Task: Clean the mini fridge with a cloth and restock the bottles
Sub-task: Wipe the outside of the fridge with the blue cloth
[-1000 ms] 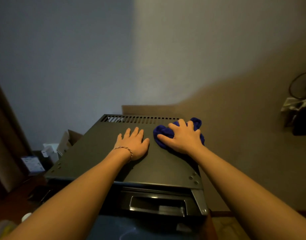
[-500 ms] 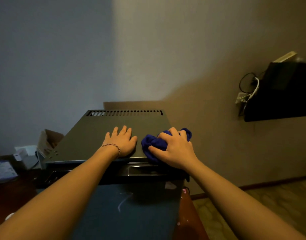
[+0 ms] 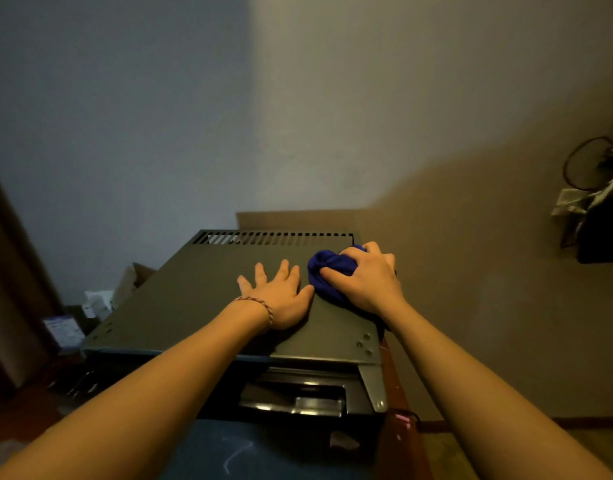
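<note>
Both hands on mini fridge [image 3: 194, 299] top — right hand [image 3: 369, 282] grips cloth [image 3: 327, 271].

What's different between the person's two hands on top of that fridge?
The left hand lies flat with straight, spread fingers, bare palm down on the mini fridge top; the right hand curls its fingers round a bunched blue cloth. The left wrist wears a thin braided bracelet; the right wrist is bare. The left sits near the middle of the top, the right near its right edge. Both rest on the fridge top.
</note>
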`<state>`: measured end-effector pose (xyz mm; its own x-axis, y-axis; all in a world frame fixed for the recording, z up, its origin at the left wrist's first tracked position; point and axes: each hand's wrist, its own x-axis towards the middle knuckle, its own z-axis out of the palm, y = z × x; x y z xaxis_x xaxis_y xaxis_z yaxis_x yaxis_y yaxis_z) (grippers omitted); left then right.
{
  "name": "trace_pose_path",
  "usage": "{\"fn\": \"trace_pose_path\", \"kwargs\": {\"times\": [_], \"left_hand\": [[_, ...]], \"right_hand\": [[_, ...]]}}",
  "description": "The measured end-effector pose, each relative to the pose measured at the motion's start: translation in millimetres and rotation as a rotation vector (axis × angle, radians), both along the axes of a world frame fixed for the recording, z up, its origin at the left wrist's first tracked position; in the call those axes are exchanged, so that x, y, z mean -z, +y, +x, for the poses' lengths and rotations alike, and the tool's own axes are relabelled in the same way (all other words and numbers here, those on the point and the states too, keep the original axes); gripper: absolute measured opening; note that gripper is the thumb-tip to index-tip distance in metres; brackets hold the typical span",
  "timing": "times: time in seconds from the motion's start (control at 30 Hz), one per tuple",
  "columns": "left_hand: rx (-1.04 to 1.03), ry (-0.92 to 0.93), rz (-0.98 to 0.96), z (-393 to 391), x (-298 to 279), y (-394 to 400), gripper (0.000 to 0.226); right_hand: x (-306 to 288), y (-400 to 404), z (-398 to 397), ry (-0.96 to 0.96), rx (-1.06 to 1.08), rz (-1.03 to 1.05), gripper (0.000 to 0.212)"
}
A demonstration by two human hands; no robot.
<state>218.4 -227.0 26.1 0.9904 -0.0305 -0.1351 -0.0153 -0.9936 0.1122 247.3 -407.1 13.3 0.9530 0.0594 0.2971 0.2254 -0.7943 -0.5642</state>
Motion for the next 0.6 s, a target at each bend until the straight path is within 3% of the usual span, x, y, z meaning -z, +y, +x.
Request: {"fn": "trace_pose_path", "kwargs": {"times": [0.33, 0.6], "left_hand": [[-0.102, -0.004, 0.019, 62.5, 5.7, -67.5, 0.071], [-0.147, -0.033, 0.042, 69.3, 7.0, -72.2, 0.070]], "right_hand": [[13.5, -19.4, 124.6, 0.038, -0.004, 0.273, 0.047], [25.7, -22.8, 147.0, -0.021, 0.019, 0.584, 0.036]]}}
